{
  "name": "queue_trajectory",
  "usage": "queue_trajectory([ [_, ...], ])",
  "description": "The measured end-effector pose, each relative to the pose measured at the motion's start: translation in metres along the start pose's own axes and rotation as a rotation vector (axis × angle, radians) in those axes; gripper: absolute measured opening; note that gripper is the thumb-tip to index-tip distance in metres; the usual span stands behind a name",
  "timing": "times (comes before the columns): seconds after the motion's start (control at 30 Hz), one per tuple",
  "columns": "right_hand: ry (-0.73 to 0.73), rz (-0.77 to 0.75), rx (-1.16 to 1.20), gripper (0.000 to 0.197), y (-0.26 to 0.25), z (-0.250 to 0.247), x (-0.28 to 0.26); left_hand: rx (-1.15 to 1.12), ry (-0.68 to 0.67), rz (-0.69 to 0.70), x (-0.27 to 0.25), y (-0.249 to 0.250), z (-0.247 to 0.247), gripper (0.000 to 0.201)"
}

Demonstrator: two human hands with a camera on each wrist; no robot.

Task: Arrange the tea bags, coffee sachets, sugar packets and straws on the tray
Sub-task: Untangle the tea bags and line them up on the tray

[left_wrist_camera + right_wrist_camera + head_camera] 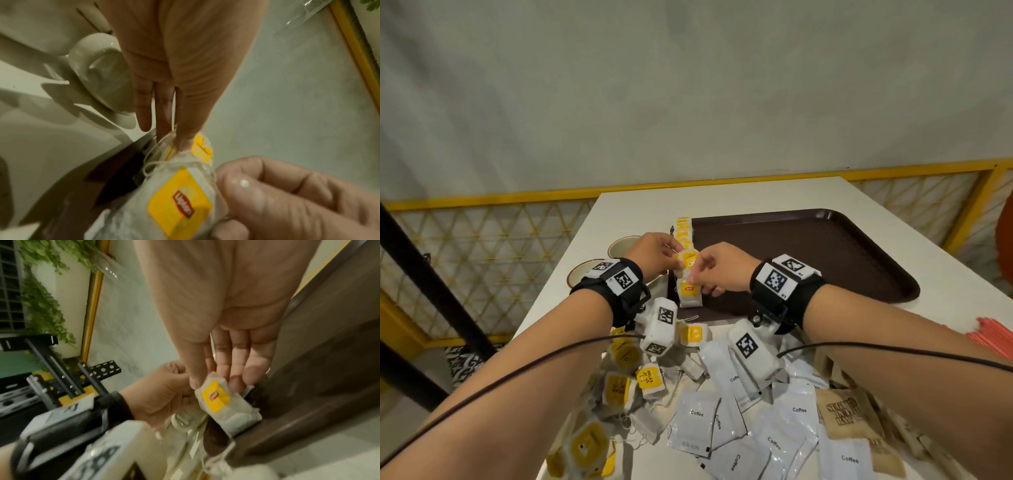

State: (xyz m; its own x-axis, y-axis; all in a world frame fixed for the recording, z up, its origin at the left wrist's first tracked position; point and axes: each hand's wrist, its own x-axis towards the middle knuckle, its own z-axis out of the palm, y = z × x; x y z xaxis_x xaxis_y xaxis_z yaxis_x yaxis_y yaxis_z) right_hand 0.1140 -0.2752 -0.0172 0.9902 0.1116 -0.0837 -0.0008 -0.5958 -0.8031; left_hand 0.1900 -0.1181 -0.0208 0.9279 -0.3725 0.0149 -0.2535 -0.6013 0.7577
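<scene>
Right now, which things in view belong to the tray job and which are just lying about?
Job:
- brown tray
- row of tea bags along its left edge
- Lipton tea bag, pinched by left hand and right hand
- loose tea bags
- coffee sachets
- brown sugar packets
- red straws

Lying about:
- two cups
- yellow railing

We see a matt dark brown plastic tray on a smooth white table, glossy white plastic coffee sachets, porous paper tea bags and glazed ceramic cups.
</scene>
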Motion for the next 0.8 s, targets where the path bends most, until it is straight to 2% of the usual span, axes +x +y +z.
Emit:
queue_trajectory([
  [0.07, 0.052, 0.029, 0.045, 0.022, 0.003, -0.009, 0.001, -0.033, -0.023, -0.009, 0.001, -0.001, -0.001, 0.02],
  [0.13, 0.092, 0.058, 0.06, 0.018, 0.008, -0.017, 0.004, -0.022, -0.044, -0.004, 0.001, 0.0, -0.001, 0.019],
  [0.2, 0.076, 0.091, 0.057, 0.018, 0.014, -0.019, 0.006, 0.007, -0.046, 0.009, 0.002, 0.002, -0.001, 0.017],
  [0.3, -0.004, 0.126, 0.018, 0.029, 0.019, -0.02, 0.008, 0.054, -0.028, 0.026, 0.004, 0.004, 0.001, 0.017],
  [0.43, -0.079, 0.098, -0.114, 0.036, 0.017, -0.02, 0.012, 0.105, -0.009, 0.036, 0.008, 0.007, 0.0, 0.008],
  [0.57, -0.084, 0.013, -0.338, 0.035, 0.012, -0.024, 0.014, 0.161, -0.057, 0.034, 0.01, 0.012, -0.003, 0.011],
  [0.8, -0.14, -0.017, -0.35, 0.041, 0.014, -0.016, 0.018, 0.241, -0.043, 0.026, 0.01, 0.012, 0.002, 0.008],
])
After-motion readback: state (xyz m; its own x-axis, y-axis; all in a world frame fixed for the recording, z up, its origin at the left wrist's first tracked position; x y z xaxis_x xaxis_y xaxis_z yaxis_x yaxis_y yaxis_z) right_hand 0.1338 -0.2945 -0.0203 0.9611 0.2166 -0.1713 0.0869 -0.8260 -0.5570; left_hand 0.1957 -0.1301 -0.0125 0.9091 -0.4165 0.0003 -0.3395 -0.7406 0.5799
